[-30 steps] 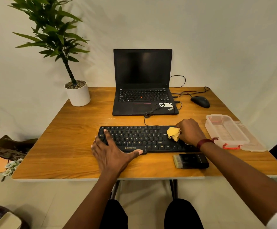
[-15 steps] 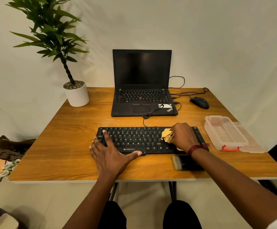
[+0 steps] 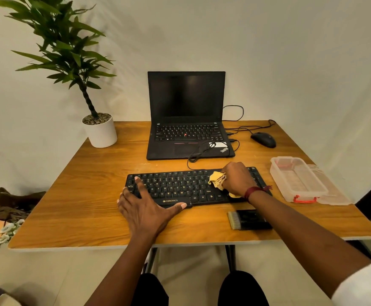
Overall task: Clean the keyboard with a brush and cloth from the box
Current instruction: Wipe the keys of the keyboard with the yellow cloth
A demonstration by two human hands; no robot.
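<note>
Near the tabletop's [image 3: 87, 208] front edge, the right hand [image 3: 235, 180] gripped the cloth [image 3: 216, 180] against the keyboard [image 3: 180, 188] while the left hand [image 3: 144, 208], fingers [image 3: 138, 184] straight, pinned it. Wiping too hard could dislodge keycaps.

Dim warm light, wide-angle edge distortion

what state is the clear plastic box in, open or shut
Open. The clear box has no lid on it; the lid lies flat beside it on its right, and nothing shows inside the box.
</note>
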